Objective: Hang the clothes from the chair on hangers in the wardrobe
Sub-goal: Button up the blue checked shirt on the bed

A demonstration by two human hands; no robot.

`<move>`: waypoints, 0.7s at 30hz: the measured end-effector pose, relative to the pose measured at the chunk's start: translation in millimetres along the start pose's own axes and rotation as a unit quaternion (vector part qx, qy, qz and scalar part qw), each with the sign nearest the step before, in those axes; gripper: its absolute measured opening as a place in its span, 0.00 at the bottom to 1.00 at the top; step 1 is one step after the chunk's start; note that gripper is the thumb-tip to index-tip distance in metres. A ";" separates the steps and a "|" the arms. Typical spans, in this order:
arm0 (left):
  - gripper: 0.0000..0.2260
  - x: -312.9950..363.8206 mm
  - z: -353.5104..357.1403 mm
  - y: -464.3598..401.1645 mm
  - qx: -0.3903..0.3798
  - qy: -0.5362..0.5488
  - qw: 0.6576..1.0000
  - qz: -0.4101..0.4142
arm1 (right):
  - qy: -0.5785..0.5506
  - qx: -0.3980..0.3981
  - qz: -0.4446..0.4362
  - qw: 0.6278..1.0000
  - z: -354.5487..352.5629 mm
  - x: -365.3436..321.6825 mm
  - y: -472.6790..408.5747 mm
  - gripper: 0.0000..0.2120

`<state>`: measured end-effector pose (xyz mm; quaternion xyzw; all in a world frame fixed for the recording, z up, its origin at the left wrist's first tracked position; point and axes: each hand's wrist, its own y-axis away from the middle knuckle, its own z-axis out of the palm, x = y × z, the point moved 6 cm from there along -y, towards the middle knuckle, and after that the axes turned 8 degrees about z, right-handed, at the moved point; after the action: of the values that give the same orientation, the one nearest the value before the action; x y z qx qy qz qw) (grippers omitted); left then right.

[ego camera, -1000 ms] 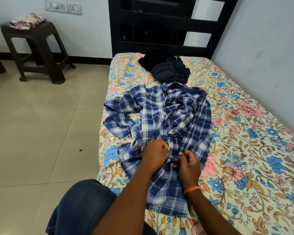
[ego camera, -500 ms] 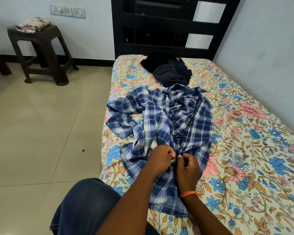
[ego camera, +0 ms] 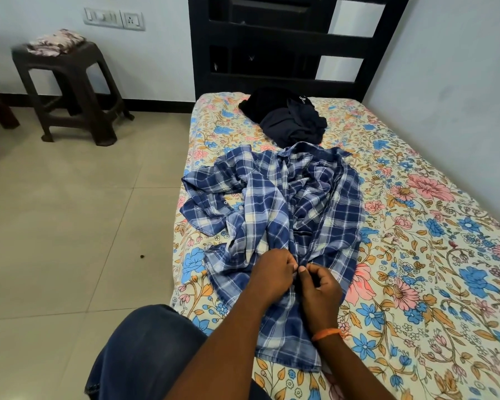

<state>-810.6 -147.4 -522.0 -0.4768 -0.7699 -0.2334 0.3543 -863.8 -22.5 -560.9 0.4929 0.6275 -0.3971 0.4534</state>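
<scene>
Blue plaid shirt (ego camera: 286, 215) lies crumpled on the floral bed (ego camera: 416, 255), near edge; left hand (ego camera: 274, 274) and right hand (ego camera: 319, 288) both pinch its front placket, apparently working a button; hanger fitting comes next

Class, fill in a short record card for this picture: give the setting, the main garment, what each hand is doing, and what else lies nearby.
setting: bed with floral sheet, against a wall
main garment: blue plaid shirt, spread crumpled on the bed
left hand: pinches the shirt front
right hand: pinches the shirt front beside the left hand
other clothes: dark clothes heaped beyond the shirt
nearby: stool on the floor, folded cloth on top
hanger: none in view
</scene>
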 end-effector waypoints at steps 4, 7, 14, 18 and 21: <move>0.09 -1.9 0.6 0.2 0.006 -0.010 1.000 0.003 | -0.085 -0.044 0.077 0.992 -1.8 1.0 -0.6 0.09; 0.09 -2.0 0.4 -0.2 0.009 -0.010 1.000 0.002 | -0.147 -0.085 0.139 0.976 -5.4 1.1 -1.9 0.08; 0.10 -3.9 2.8 -0.3 -0.005 0.011 1.000 0.005 | -0.181 -0.117 0.195 0.957 -4.4 0.5 -6.3 0.02; 0.10 -2.8 1.3 0.7 0.002 0.014 1.000 0.009 | -0.159 -0.119 0.179 0.964 -5.0 -3.2 -3.1 0.04; 0.11 -1.3 -0.6 2.0 0.019 0.020 1.000 0.015 | -0.152 -0.112 0.175 0.966 -3.9 -3.4 -2.1 0.03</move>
<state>-808.2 -147.7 -522.6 -0.4768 -0.7598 -0.2225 0.3820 -866.2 -20.1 -556.5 0.4752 0.4959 -0.3089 0.6579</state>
